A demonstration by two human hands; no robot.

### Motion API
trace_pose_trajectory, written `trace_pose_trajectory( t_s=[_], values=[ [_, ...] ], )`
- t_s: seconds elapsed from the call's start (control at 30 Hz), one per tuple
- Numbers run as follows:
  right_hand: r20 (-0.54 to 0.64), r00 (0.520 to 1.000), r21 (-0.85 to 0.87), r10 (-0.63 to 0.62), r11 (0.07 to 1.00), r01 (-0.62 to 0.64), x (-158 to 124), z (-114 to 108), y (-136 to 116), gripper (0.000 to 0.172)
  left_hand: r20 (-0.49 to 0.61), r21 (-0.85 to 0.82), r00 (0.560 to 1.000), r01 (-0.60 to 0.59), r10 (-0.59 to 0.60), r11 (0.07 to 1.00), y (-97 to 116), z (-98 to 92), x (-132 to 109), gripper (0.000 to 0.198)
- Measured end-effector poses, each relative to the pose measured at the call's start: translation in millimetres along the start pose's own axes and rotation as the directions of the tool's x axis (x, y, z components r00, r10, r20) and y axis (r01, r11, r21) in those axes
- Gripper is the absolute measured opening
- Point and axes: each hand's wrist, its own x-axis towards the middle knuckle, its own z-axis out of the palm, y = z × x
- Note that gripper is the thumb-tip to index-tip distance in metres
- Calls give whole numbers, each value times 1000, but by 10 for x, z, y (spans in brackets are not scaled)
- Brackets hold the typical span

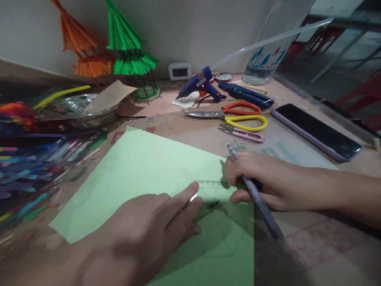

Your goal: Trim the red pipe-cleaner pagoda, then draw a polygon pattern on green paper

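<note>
A light green sheet of paper [143, 167] lies at an angle on the table, with thin pencil lines in a many-sided figure near its right edge. Across the upper part of that figure rests a clear triangular ruler [211, 194]. My left hand [160, 222] presses on the ruler's left end with extended fingertips. At the ruler's right end, my right hand [253, 174] is closed, pinching the ruler between thumb and fingers. A grey pen [258, 202] is also held in my right hand, slanting down to the right across the fingers.
Beyond the paper lie scissors [232, 115], pink snips [244, 134], a blue cutter [244, 93], a glue gun [199, 85] and a phone [315, 131]. A metal bowl [101, 117] and colourful pipe cleaners [26, 171] are at left. Orange [80, 35] and green [127, 43] models stand behind.
</note>
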Motion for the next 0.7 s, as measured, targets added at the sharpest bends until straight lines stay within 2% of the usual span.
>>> trace_pose_trajectory(
  t_s=[0.1, 0.2, 0.43, 0.57, 0.7],
  values=[
    [13, 1000, -9, -1, 1000, 1, 5, -8, -4, 19, 38, 37, 999, -34, 33, 999, 13, -7, -13, 58],
    [14, 1000, -23, 1, 1000, -1, 14, -13, -12, 18, 80, 33, 997, -3, 0, 999, 28, -34, -10, 62],
    [6, 1000, -25, -8, 1000, 8, 13, 1, 17, 14, 112, 37, 993, 25, -29, 999, 21, -46, 4, 49],
    [6, 1000, -21, -6, 1000, 6, 1, 2, 20, 11, 87, 65, 996, -24, 18, 998, 16, -9, -7, 46],
    [-9, 1000, -31, -1, 1000, 0, 5, -7, 4, 11, 86, 82, 996, 15, -22, 996, 29, -1, -35, 44]
  ],
)
